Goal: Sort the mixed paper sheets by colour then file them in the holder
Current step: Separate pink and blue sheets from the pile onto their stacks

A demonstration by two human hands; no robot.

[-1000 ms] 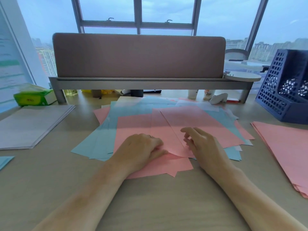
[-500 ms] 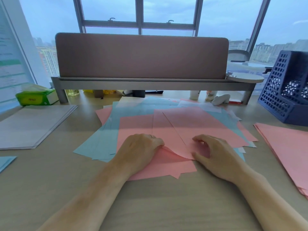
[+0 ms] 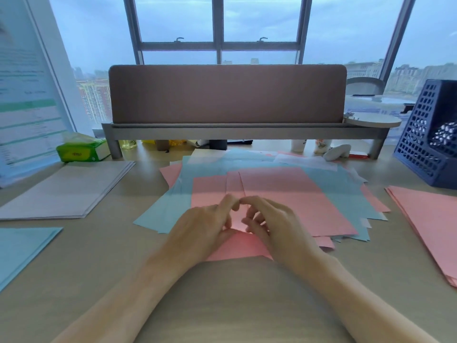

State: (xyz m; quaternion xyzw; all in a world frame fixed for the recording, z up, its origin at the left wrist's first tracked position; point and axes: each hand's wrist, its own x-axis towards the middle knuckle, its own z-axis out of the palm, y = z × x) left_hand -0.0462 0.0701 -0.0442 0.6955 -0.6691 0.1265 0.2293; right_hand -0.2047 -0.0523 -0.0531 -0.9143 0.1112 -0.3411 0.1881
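Since 0.5 s ago our right hand [image 3: 272, 226] has slid left to meet our left hand [image 3: 205, 229]; both sets of fingers are curled, tips nearly touching, over the pink sheets [image 3: 296, 201] topping the mixed pile [image 3: 158, 214]. Our hands hide its near edge, so we cannot tell whether they pinch a sheet. A pink stack [image 3: 430, 224] lies right, a white stack [image 3: 69, 191] left, a blue stack [image 3: 22, 251] near left. The holder [image 3: 420, 149] stands far right, well apart.

Left hand [image 3: 205, 231] and right hand [image 3: 274, 226] rest with curled fingers on the mixed pile [image 3: 309, 194] at desk [image 3: 222, 305] centre, fingertips close together. Pink stack [image 3: 430, 224] lies right, blue stack [image 3: 22, 248] left, white stack [image 3: 66, 191] left rear, holder [image 3: 425, 134] right rear.
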